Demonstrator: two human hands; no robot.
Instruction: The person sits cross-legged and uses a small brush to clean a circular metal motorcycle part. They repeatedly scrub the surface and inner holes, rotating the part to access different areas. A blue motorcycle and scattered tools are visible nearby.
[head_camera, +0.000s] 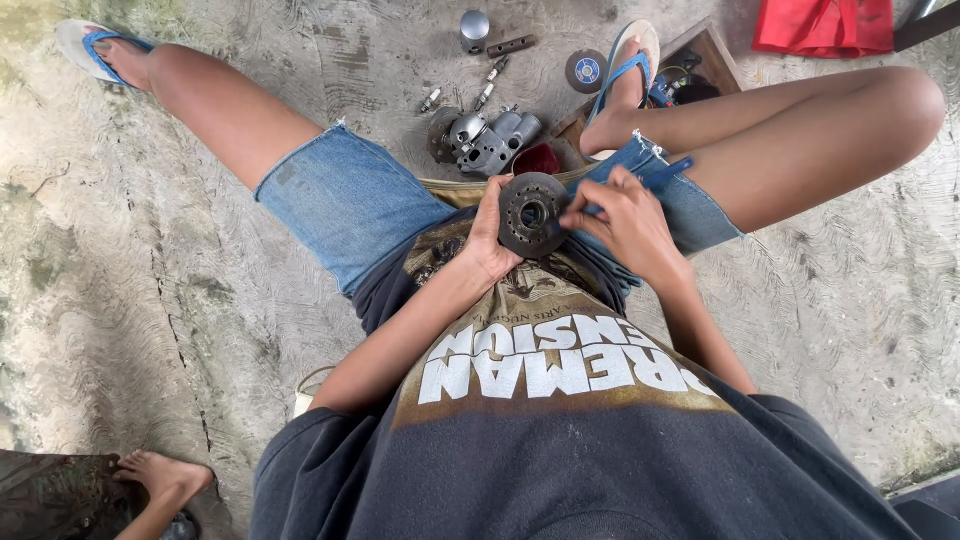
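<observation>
The left hand grips a dark round metal disc from its nine o'clock side, fingers clenched on the rim, face turned up above the lap. The right hand sits at the disc's three o'clock, fingers pinched on a blue-handled tool whose long axis runs toward two o'clock, tip touching the disc. A grey engine casting lies on the concrete floor at twelve o'clock.

A dark round metal disc with central hole, held upright over the lap.
</observation>
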